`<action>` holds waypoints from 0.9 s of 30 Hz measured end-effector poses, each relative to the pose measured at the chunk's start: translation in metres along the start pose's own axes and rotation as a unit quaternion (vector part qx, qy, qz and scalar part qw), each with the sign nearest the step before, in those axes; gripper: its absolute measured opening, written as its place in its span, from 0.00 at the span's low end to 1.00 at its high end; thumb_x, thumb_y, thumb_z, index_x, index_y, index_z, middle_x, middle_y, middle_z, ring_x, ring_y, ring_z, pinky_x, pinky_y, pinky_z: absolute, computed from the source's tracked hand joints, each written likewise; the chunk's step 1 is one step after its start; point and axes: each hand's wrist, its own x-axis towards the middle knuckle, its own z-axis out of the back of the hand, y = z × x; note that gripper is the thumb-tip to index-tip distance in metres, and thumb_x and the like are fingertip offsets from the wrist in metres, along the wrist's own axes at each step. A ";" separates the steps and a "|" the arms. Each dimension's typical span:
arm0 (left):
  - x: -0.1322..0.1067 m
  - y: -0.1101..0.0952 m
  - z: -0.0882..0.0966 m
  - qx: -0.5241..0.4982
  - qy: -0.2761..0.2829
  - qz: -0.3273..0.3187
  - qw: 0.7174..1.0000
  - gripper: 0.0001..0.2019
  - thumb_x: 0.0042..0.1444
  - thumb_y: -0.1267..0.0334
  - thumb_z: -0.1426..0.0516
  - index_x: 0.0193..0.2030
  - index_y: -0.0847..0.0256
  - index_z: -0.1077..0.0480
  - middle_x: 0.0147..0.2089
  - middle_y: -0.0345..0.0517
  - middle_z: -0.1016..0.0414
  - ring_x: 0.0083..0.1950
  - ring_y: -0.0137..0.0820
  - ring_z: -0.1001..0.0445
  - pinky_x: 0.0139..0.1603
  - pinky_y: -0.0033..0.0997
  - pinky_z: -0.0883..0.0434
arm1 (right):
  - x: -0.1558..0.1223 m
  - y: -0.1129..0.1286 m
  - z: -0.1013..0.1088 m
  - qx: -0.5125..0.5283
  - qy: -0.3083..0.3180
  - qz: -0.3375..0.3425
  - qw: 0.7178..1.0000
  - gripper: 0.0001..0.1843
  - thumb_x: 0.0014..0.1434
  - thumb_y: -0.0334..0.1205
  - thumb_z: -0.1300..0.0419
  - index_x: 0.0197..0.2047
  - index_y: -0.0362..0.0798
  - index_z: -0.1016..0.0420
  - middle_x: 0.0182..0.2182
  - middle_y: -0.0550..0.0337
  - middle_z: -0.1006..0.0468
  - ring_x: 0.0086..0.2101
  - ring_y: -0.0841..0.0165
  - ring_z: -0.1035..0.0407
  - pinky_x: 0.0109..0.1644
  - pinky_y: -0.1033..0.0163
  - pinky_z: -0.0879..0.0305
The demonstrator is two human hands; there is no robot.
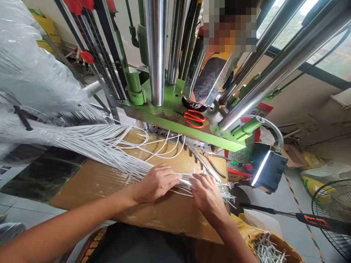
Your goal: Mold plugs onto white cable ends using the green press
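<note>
A thick bundle of white cables runs from the left across a cardboard-covered work surface. My left hand lies over the bundle, its fingers bent together around the cables. Close to the cable ends, my right hand curls its fingers over the same bundle. Past my right hand, the cable ends stick out with small pale tips. Several loose cables loop behind my hands, toward the machine. The undersides of both hands are hidden.
Behind stands a green machine plate with steel columns; red-handled scissors lie on it. Orange-handled pliers rest near my right hand. Right are a lit lamp, a fan and a yellow-lined container of white offcuts. Plastic wrapping hangs left.
</note>
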 end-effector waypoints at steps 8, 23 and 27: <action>0.031 0.018 0.030 -0.385 0.205 0.280 0.855 0.17 0.57 0.51 0.45 0.34 0.65 0.26 0.27 0.39 0.30 0.28 0.27 0.35 0.30 0.25 0.39 | -0.037 -0.025 0.008 0.047 -0.063 -0.187 0.979 0.11 0.62 0.45 0.44 0.43 0.50 0.26 0.37 0.58 0.20 0.38 0.65 0.25 0.41 0.61 0.30; 0.018 -0.012 0.027 -0.162 0.135 0.140 0.967 0.19 0.65 0.57 0.54 0.30 0.64 0.29 0.29 0.43 0.28 0.30 0.29 0.34 0.32 0.26 0.41 | 0.010 0.074 0.023 -0.209 -0.289 -0.065 0.932 0.42 0.59 0.40 0.38 0.70 0.50 0.55 0.62 0.39 0.38 0.64 0.44 0.49 0.62 0.31 0.53; 0.004 -0.021 0.028 -0.143 0.137 0.113 0.974 0.13 0.64 0.64 0.52 0.35 0.63 0.29 0.35 0.46 0.24 0.35 0.32 0.28 0.36 0.26 0.37 | 0.000 0.065 0.008 -0.162 -0.161 0.037 0.973 0.29 0.64 0.34 0.47 0.67 0.47 0.46 0.49 0.48 0.23 0.54 0.54 0.32 0.64 0.37 0.51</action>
